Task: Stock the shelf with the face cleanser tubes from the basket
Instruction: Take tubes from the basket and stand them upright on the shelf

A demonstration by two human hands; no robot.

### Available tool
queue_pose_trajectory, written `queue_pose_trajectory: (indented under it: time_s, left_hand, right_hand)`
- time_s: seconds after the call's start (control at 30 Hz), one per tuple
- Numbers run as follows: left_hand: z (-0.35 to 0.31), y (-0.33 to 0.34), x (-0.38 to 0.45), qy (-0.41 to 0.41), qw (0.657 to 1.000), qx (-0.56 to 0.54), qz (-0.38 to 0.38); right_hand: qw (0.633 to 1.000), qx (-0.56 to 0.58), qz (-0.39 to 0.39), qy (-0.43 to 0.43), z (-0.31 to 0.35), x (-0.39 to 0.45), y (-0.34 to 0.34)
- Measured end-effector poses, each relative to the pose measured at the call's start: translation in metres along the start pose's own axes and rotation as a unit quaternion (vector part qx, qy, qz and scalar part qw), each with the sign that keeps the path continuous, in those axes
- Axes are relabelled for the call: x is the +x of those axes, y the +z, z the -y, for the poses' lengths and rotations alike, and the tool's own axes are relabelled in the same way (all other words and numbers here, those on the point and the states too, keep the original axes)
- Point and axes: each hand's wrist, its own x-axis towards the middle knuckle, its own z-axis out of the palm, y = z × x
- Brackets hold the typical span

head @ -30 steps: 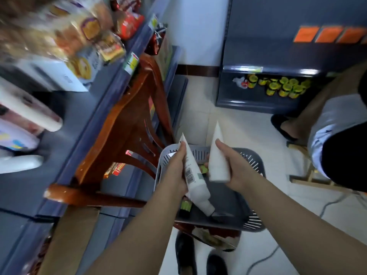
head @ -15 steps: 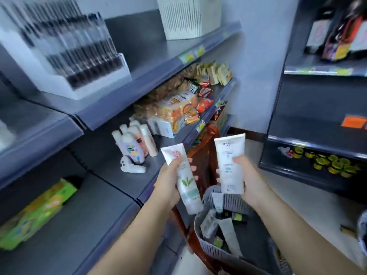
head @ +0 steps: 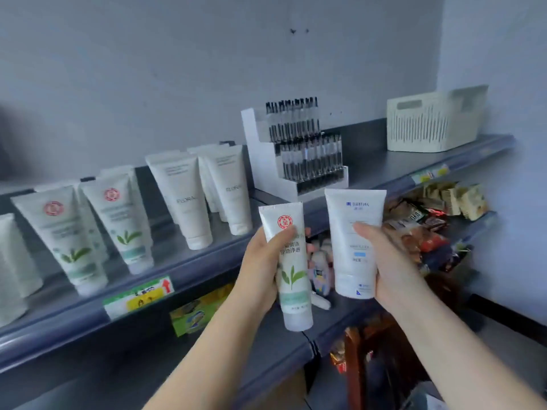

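With the left hand (head: 263, 261) gripping a green-leaf tube (head: 291, 270) and the right hand (head: 390, 261) a blue-print tube (head: 353, 241) before the shelf (head: 189, 261), careless placement could probably topple the matching leaf tubes (head: 97, 229) standing cap-down.

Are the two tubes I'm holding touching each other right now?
Apart. The head view shows the green-leaf tube in the left hand and the blue-print tube in the right hand, with lower-shelf goods visible through the gap between them.

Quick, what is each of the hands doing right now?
Left hand: holding the green leaf tube, cap down.
Right hand: holding the blue-print tube, cap down.
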Motion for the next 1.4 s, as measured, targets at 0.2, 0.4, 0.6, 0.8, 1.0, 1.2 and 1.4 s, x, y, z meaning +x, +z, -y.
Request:
queue_pose_trajectory:
  time_s: [0.2,0.4,0.6,0.8,1.0,1.2,1.4]
  left_hand:
    - [-0.098,-0.054,-0.028,0.094,0.993,0.047,-0.060]
    - [-0.182,-0.112,-0.065,0.192,0.970,0.091,-0.121]
    - [-0.246,-0.171,-0.085,0.224,0.953,0.129,-0.159]
    - [-0.301,-0.243,-0.089,0.225,0.937,0.186,-0.190]
    - [-0.341,-0.298,-0.083,0.218,0.930,0.202,-0.216]
    - [-0.362,-0.346,-0.068,0.206,0.916,0.242,-0.243]
    - [-0.365,-0.388,-0.044,0.175,0.909,0.246,-0.286]
  right_hand:
    - [0.993,0.010,0.103,-0.062,0.025,-0.022,0.100]
    - [0.964,0.014,0.253,-0.076,0.035,-0.045,0.202]
    - [0.942,0.050,0.325,-0.063,0.032,-0.061,0.289]
    - [0.946,0.071,0.305,-0.079,0.021,-0.062,0.370]
    - [0.927,0.001,0.355,-0.118,0.019,-0.044,0.434]
    - [0.893,-0.144,0.405,-0.129,0.024,-0.001,0.485]
    - [0.850,-0.294,0.392,-0.192,0.018,0.023,0.523]
